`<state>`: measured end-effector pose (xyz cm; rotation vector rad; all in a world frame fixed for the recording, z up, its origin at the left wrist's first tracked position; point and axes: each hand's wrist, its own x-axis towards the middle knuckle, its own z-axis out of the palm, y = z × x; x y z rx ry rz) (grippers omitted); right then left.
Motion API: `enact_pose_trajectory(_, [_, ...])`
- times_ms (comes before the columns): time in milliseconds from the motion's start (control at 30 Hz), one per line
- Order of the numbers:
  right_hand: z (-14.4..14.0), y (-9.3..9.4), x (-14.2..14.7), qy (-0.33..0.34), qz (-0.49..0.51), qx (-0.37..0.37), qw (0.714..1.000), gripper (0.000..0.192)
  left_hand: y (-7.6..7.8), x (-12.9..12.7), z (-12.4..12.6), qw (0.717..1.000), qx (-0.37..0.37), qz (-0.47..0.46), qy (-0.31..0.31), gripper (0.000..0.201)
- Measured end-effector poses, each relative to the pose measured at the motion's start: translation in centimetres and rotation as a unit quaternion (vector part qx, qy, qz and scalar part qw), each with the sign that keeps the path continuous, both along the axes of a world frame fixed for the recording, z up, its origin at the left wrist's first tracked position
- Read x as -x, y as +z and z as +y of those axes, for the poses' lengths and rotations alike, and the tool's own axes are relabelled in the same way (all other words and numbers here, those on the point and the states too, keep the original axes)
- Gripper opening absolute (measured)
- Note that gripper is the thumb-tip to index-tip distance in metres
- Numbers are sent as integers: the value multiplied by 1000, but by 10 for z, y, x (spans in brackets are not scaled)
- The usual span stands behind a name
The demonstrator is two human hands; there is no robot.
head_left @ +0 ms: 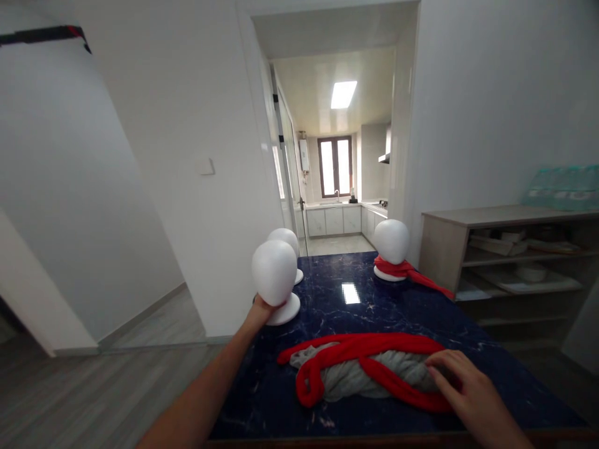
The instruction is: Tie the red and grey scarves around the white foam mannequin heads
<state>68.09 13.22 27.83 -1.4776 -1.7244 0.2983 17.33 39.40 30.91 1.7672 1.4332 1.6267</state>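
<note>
My left hand is wrapped round the neck of a white mannequin head with a round base, at the left edge of the dark blue marbled table. At the near side lies a twisted grey scarf, with a red scarf looped along and across it. The thumb and fingertips of my right hand come together on the right end of the grey scarf; part of that end is hidden beneath the hand.
Another white mannequin head stands behind the held one. At the far right corner, a third head has a red cloth round its neck, trailing right. A shelf unit with dishes stands on the right, bottled water on top. A doorway opens beyond.
</note>
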Motion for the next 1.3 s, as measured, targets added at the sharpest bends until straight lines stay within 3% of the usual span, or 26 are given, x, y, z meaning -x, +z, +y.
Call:
enact_pose_trajectory(100, [-2, -8, -17, -26, -22, 10, 999, 29, 6, 13, 4, 1000, 22, -4, -5, 90])
enact_pose_trajectory(200, [-2, -10, -15, -22, -36, 24, 999, 32, 8, 11, 1, 998, 55, 2, -12, 78])
enact_pose_trajectory(333, [-1, -10, -13, 4, -80, 51, 995, 58, 9, 5, -15, 994, 110, 25, -9, 71])
enact_pose_trajectory(400, [-3, -11, -19, 9, -106, 64, 992, 72, 8, 9, -28, 985, 158, 64, 22, 76])
enact_pose_trajectory(467, [-5, -11, -28, -2, -116, 81, 990, 81, 4, 19, -44, 957, 233, 150, 89, 82])
enact_pose_trajectory(533, [-7, -11, -37, -9, -114, 102, 988, 90, 1, 28, -63, 905, 305, 258, 146, 79])
enact_pose_trajectory(600, [-8, -10, -42, -4, -108, 121, 987, 96, 0, 28, -85, 872, 311, 345, 153, 68])
enact_pose_trajectory(633, [-6, -9, -42, 2, -106, 126, 986, 97, 0, 23, -98, 869, 287, 377, 142, 63])
enact_pose_trajectory(700, [0, -8, -38, 18, -105, 128, 986, 93, 5, 3, -122, 887, 227, 391, 92, 61])
enact_pose_trajectory(767, [10, -7, -29, 28, -107, 116, 987, 87, 13, -27, -144, 920, 204, 335, -22, 65])
enact_pose_trajectory(833, [23, -7, -17, 28, -112, 95, 989, 82, 22, -60, -161, 931, 205, 276, -119, 71])
enact_pose_trajectory(933, [43, -9, 3, 26, -117, 64, 991, 75, 32, -101, -178, 911, 182, 290, -232, 89])
enact_pose_trajectory(1033, [67, -9, 21, 48, -114, 41, 991, 68, 33, -132, -185, 868, 136, 357, -319, 113])
enact_pose_trajectory(1100, [88, -4, 33, 76, -109, 24, 991, 66, 27, -153, -186, 835, 102, 392, -373, 107])
enact_pose_trajectory(1200, [128, 10, 51, 114, -92, 14, 989, 64, 8, -189, -180, 810, 65, 426, -398, 82])
enact_pose_trajectory(1300, [169, 24, 65, 154, -63, 7, 986, 62, -15, -226, -161, 837, 75, 429, -331, 72])
